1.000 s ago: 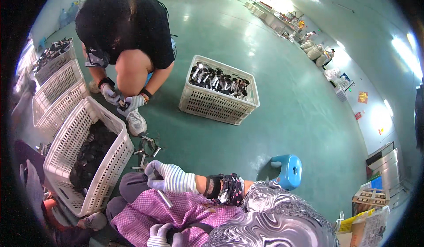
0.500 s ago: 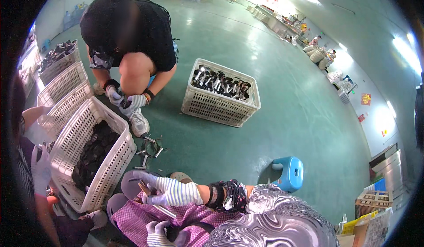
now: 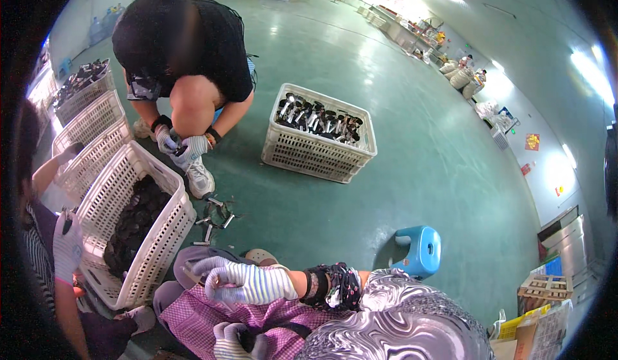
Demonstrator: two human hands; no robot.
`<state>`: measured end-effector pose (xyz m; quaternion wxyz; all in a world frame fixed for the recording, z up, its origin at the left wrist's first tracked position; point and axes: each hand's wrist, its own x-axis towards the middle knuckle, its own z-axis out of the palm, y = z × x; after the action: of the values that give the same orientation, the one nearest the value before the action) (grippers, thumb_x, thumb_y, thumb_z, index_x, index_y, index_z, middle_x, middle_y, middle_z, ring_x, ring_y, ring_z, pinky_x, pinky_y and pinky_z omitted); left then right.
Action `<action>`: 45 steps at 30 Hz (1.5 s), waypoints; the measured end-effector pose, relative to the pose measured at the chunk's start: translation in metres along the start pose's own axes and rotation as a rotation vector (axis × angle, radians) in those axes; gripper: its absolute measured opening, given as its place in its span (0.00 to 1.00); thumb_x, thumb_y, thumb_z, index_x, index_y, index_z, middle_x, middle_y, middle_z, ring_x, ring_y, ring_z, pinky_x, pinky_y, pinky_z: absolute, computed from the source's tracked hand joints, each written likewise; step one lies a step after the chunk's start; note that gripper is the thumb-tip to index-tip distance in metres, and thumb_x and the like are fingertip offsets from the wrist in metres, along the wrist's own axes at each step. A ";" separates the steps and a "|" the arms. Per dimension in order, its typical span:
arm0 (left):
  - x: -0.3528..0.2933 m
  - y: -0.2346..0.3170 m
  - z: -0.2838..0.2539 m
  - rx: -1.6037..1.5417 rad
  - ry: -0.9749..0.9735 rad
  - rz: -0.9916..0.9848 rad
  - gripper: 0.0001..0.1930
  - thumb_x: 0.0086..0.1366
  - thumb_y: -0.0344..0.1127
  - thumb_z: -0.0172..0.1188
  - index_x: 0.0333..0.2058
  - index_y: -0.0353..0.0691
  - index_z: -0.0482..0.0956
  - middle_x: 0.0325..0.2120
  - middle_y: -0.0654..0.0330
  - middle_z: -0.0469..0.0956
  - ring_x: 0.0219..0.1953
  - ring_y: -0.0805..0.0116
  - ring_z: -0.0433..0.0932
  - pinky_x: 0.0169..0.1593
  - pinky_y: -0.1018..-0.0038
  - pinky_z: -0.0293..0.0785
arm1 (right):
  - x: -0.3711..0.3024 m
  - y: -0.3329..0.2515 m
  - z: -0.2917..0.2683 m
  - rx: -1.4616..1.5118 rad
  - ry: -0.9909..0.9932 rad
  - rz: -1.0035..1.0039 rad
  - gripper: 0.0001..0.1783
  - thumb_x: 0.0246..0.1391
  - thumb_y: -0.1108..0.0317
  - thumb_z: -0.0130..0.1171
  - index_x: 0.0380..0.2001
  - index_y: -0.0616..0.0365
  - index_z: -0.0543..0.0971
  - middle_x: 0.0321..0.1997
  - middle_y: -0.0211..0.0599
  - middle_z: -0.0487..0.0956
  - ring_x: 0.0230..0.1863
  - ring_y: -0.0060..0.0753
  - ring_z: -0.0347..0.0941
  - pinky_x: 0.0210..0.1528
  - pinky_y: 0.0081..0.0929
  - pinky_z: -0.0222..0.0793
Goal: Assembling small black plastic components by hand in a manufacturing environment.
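Note:
My right hand (image 3: pixel 252 283), in a striped white glove, hovers over my checked purple apron (image 3: pixel 193 312). Its fingers are curled around a narrow piece that I cannot make out; a pale sliver shows below the palm. Lower down, my left hand (image 3: pixel 233 344), also gloved, rests by the lap with its grey fingers bent. Something dark shows between those fingers, too hidden to name. Beyond my knees, several silver-and-black pieces (image 3: pixel 215 221) lie on the green floor. Nearest on the left is a white crate (image 3: pixel 158 244) holding a heap of flat black pieces (image 3: pixel 138 221).
Opposite me a co-worker in black (image 3: pixel 187 57) bends forward, gloved hands on a small dark piece. Another person's gloved hand (image 3: pixel 67 244) is at far left. A white crate (image 3: pixel 315 155) of silver-and-black parts stands mid-floor. A blue stool (image 3: pixel 421 250) is to the right.
My right hand has turned, and the brown piece seen in its fingers before no longer shows. My left fingers have shifted slightly. The hand at far left has moved a little toward the crate.

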<state>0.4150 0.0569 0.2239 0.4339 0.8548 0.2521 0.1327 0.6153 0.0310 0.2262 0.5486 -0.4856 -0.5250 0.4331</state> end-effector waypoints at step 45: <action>-0.015 -0.001 -0.006 -1.844 0.587 -0.467 0.34 0.58 0.67 0.46 0.45 0.40 0.73 0.34 0.57 0.76 0.38 0.60 0.76 0.41 0.67 0.76 | -0.047 -0.038 0.060 0.376 -0.470 0.610 0.32 0.58 0.39 0.41 0.31 0.61 0.72 0.23 0.29 0.70 0.21 0.21 0.62 0.23 0.19 0.58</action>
<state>0.3994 0.0536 0.2265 0.8640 0.0456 0.3097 0.3943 0.5512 -0.0165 0.2546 0.3399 -0.3982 -0.3802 0.7625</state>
